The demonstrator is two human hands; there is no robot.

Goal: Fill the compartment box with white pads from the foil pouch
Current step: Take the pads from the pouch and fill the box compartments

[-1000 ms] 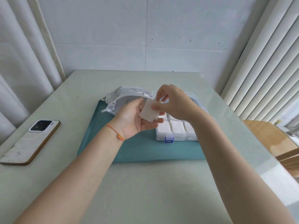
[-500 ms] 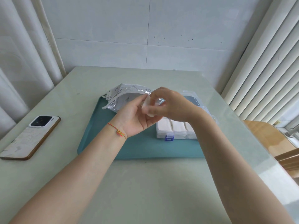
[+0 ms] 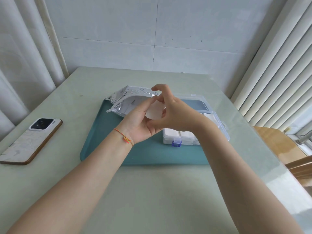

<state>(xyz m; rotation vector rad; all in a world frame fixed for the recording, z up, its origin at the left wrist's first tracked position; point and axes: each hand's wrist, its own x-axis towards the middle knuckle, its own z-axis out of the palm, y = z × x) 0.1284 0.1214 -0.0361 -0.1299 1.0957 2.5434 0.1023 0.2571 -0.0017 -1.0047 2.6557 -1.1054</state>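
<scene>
1. Head view: both hands meet above the teal tray (image 3: 104,154), just beyond its middle. Left hand (image 3: 140,127) is palm-up with a small stack of white pads (image 3: 155,111) on its fingers; left thumb lies along the stack's left side.
2. Right hand (image 3: 170,112) comes in from the right. Thumb and one finger pinch the stack's near edge; the other fingers are lifted and curled free. So both grips are on the pads, left cradling, right pinching.
3. Key relation: the compartment box (image 3: 184,138) sits down and to the right of the pads, under the right wrist. Right hand is the nearer one. Near compartments already show white fill; the far ones are hidden by the hand.
4. Box lid (image 3: 199,103) lies open behind the box, a bound on the far side.
5. Foil pouch (image 3: 128,100) lies just left of and behind the hands, mouth facing them.
6. Judgement: next move is a short drop down-right into a free slot; the right forearm covers the box, so slot choice is unclear.
7. Phone (image 3: 32,139) lies on the desk (image 3: 152,200), well to the left, out of the way.
</scene>
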